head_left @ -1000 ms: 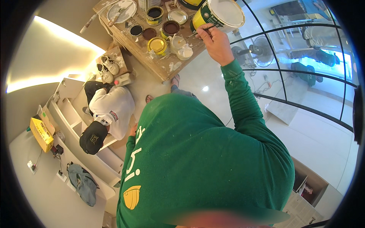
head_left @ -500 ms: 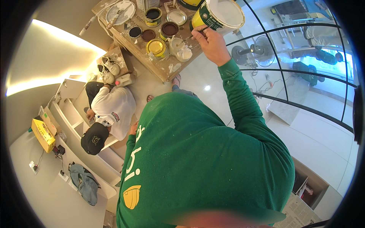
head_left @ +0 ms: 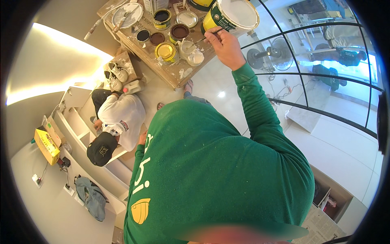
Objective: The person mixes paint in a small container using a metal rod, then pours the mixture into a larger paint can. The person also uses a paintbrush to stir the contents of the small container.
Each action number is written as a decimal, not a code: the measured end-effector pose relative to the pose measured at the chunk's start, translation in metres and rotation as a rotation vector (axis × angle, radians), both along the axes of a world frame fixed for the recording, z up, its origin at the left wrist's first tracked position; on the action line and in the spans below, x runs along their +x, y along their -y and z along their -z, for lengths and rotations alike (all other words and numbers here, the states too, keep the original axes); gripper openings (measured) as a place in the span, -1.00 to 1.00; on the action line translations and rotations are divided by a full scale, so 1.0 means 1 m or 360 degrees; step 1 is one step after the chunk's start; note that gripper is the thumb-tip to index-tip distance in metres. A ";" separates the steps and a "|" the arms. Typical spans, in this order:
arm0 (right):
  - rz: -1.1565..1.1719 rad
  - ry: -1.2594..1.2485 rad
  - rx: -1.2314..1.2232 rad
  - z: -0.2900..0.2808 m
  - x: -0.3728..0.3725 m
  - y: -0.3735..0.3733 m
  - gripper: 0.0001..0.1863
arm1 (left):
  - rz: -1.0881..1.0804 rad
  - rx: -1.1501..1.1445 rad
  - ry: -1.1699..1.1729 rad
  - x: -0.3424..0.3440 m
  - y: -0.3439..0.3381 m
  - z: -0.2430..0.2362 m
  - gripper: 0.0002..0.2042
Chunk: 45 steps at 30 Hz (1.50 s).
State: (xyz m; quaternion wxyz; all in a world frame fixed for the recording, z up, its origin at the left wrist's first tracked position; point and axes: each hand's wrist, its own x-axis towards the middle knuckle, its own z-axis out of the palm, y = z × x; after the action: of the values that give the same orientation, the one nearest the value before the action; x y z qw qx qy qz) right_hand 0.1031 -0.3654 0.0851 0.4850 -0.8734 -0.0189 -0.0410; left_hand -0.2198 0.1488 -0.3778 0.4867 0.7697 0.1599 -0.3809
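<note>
My right hand (head_left: 224, 46) pinches the dark handle of a thin paintbrush (head_left: 201, 40) over the near corner of the worktable (head_left: 148, 57). The brush's far end reaches a translucent paint-smeared cup (head_left: 187, 47); its tip is too small to make out. Touching that cup stands a second cup (head_left: 195, 58) coated in white paint. Beside them are a closed tin with a golden lid (head_left: 165, 51) and open tins of brown paint (head_left: 179, 31) and black paint (head_left: 162, 16). My left hand (head_left: 143, 137) shows only in part past my green sleeve, its fingers mostly hidden.
A large tub of white paint (head_left: 237, 16) stands at the table's right. At the left, a person in a white top and black cap (head_left: 101, 148) crouches by white shelving (head_left: 115, 168). A black-framed glass partition (head_left: 300, 65) rises on the right; shoes (head_left: 115, 77) sit beyond the person.
The whole view has shifted slightly. My right hand still holds the brush at the cup, with barely any movement. The crouching person's hand has moved a little.
</note>
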 end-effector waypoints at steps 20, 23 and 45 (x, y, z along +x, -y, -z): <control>0.0227 -0.0049 0.0496 0.004 -0.004 0.019 -0.73 | -0.0055 -0.0021 -0.0016 0.005 0.000 -0.002 -0.43; 0.0320 -0.0059 0.0583 0.005 -0.007 0.028 -0.71 | -0.0063 -0.0013 -0.0021 0.006 0.001 -0.002 -0.43; 0.0458 -0.0056 0.0621 0.012 -0.017 0.013 -0.71 | -0.0147 -0.0062 -0.0035 0.018 0.000 0.002 -0.46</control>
State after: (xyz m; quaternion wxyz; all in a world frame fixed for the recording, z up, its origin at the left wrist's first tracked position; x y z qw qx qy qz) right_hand 0.0858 -0.3781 0.0733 0.6339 -0.7574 0.1225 -0.0973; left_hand -0.2016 0.1489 -0.3798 0.5168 0.7477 0.1932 -0.3695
